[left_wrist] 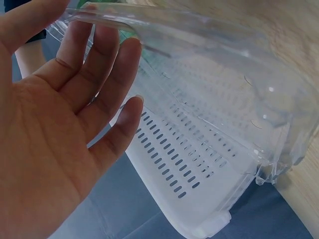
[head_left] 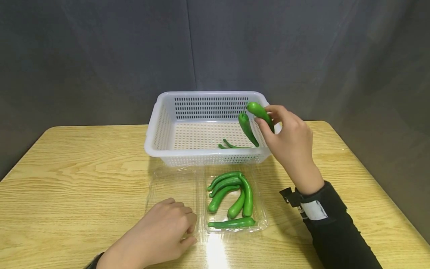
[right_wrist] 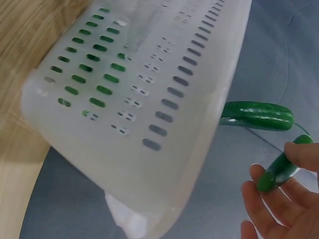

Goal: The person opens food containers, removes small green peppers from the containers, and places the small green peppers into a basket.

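Right hand (head_left: 290, 140) raised over the right rim of the white basket (head_left: 152, 130), forearm in a dark sleeve (head_left: 339, 231) angled up from the lower right, wrist band visible. Grip: fingers curled, pinching one green pepper (head_left: 260, 112) near its stem end, thumb side toward the basket. The held pepper points up and left, above the basket's right wall. In the right wrist view the fingertips (right_wrist: 269, 186) close round the same pepper (right_wrist: 279, 172), with the basket's perforated wall (right_wrist: 129, 99) just beside.

A second pepper (head_left: 248, 129) sits just below and left of the held one, tilted steeply inside the basket near the right wall. Cannot tell whether it touches the hand or the wall. A further thin green pepper (head_left: 231, 145) lies on the basket floor near the front wall.

Left hand (head_left: 164, 231) rests palm down on the table (head_left: 67, 179), on the left half of the clear plastic tray (head_left: 174, 186). Fingers loosely bent, gripping nothing; fingertips lie on the clear plastic. The left wrist view shows the palm (left_wrist: 55, 134) with fingers extended against the clear tray edge (left_wrist: 199, 35).

Right half of the tray, in front of the basket, holds six green peppers (head_left: 231, 198): five curved ones bunched together, one lying crosswise along the front edge.
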Motion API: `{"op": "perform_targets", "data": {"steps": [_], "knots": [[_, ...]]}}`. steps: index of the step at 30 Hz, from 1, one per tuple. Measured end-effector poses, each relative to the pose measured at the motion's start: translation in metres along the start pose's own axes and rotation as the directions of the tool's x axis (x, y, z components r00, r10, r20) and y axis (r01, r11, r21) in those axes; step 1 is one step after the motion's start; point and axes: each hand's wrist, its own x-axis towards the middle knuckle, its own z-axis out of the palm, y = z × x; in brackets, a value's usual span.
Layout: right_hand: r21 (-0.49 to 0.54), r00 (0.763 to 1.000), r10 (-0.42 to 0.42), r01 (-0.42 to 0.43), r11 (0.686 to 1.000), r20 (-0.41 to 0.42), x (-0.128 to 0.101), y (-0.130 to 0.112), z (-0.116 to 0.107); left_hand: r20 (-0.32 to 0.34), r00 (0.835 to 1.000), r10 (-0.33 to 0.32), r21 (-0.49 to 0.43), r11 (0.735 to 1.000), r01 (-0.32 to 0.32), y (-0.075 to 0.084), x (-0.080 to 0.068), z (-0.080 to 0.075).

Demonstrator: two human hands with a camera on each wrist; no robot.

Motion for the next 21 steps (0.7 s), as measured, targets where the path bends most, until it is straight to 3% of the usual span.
{"op": "perform_targets", "data": {"steps": [9,21], "knots": [[-0.056,0.979,0.069,-0.06,0.997,0.192,-0.001,0.007,0.003,0.002,1.0,-0.005,0.006,1.0,0.005,0.001,0.0,0.0],[-0.074,0.955,0.003,0.02,0.997,0.296,-0.001,0.011,0.008,0.002,1.0,0.003,0.017,1.0,-0.003,0.0,0.001,0.001]]}}
